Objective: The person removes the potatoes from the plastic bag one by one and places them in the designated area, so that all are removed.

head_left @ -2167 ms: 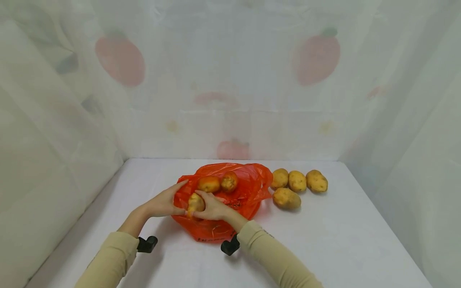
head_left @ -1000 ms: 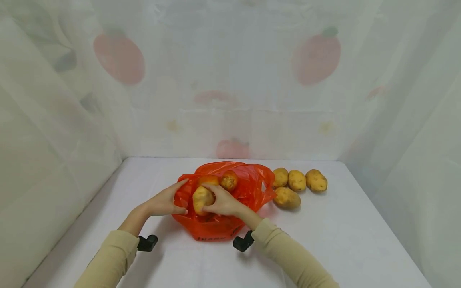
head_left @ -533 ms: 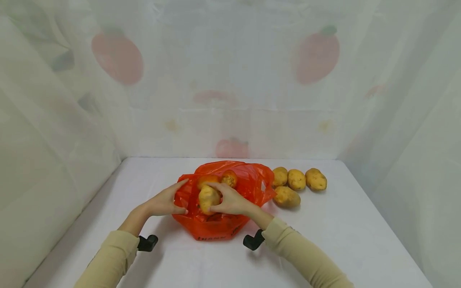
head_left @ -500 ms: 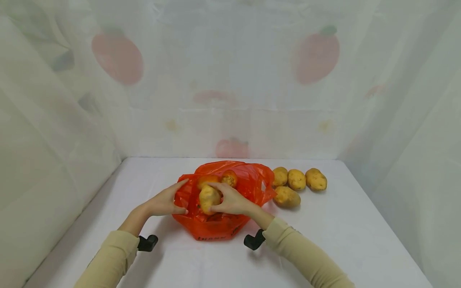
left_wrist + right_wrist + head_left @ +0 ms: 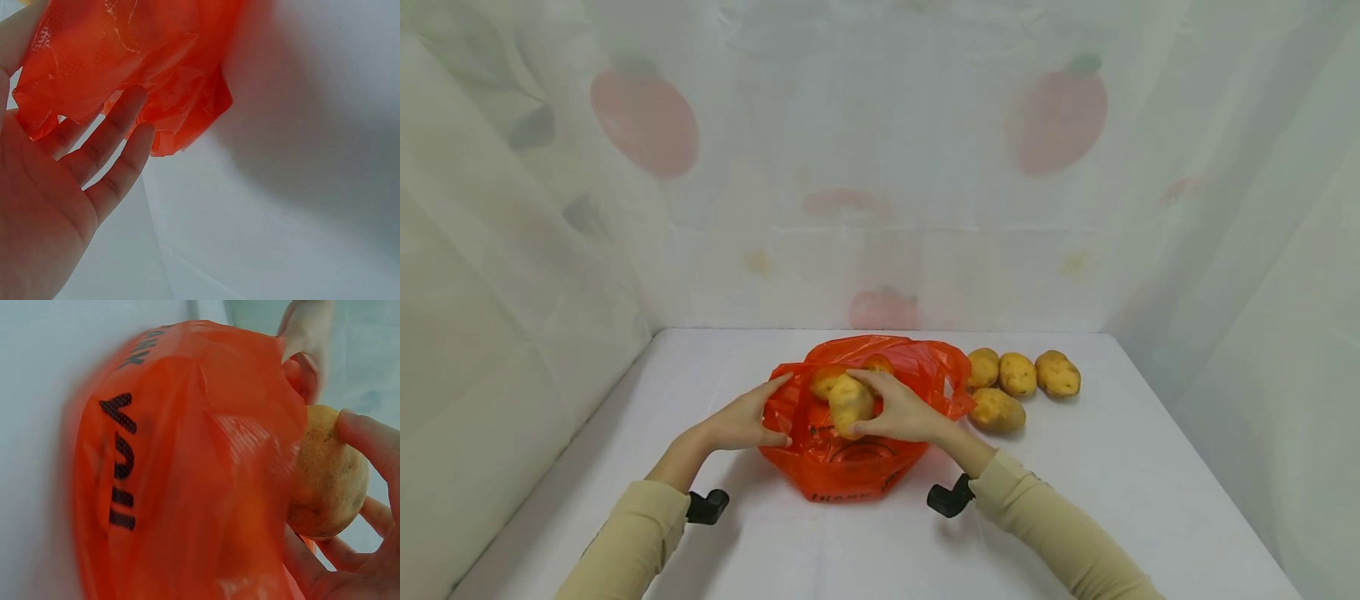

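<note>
In the head view, a red plastic bag point(image 5: 850, 479) with black printed letters lies with its mouth facing up. My right hand point(image 5: 902, 410) pinches a potato point(image 5: 850, 404) between thumb and fingers, over the bag's mouth. The right wrist view shows this potato point(image 5: 328, 475) at the bag's rim. My left hand point(image 5: 737, 422) stays at the bag's left side with thumb and index finger spread along the rim; in the left wrist view its other fingers point(image 5: 112, 140) extend fairly straight against the plastic. Behind the held potato lie another potato point(image 5: 823, 382) and a partly hidden one point(image 5: 877, 363) in the bag.
Several potatoes sit right of the bag on the white table point(image 5: 1112, 492), among them a near potato point(image 5: 997, 412) and a far-right potato point(image 5: 1058, 374). White printed sheets point(image 5: 880, 167) enclose the back and sides. Each wrist wears a black camera mount point(image 5: 951, 496).
My right hand has shifted right and slightly back with the potato, moving it from the bag's left side toward the middle. My left hand has hardly moved.
</note>
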{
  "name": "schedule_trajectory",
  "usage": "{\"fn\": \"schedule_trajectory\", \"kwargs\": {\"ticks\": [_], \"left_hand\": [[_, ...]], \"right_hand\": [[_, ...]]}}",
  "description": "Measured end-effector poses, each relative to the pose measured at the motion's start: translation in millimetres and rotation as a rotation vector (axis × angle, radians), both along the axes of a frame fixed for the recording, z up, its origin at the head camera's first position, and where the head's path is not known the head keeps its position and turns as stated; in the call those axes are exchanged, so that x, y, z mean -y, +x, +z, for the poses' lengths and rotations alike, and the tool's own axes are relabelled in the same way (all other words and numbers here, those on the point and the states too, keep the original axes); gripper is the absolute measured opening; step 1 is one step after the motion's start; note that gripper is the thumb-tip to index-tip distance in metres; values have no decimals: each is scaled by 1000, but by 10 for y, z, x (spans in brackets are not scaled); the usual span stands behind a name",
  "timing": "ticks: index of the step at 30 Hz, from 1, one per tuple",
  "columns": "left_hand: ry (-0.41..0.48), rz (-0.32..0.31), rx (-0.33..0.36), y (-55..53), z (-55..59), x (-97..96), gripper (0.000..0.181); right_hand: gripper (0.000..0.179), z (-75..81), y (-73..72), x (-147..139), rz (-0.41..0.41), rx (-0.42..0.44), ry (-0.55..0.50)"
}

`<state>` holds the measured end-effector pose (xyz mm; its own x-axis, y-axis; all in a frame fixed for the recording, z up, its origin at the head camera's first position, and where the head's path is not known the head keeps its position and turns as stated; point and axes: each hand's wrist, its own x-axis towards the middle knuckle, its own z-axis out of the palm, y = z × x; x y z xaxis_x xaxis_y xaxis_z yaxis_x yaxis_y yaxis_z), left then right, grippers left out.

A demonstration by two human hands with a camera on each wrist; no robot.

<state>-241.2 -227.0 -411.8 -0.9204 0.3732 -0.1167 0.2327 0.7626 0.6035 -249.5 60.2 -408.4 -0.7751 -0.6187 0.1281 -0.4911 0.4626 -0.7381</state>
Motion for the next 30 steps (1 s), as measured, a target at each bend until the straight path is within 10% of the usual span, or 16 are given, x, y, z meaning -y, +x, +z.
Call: {"fn": "schedule_trajectory", "kwargs": {"ticks": [30], "left_hand": [[13,5,7,5,6,-14,94]], "right_hand": [[78,306,63,-551,-77,-54,-109]]}}
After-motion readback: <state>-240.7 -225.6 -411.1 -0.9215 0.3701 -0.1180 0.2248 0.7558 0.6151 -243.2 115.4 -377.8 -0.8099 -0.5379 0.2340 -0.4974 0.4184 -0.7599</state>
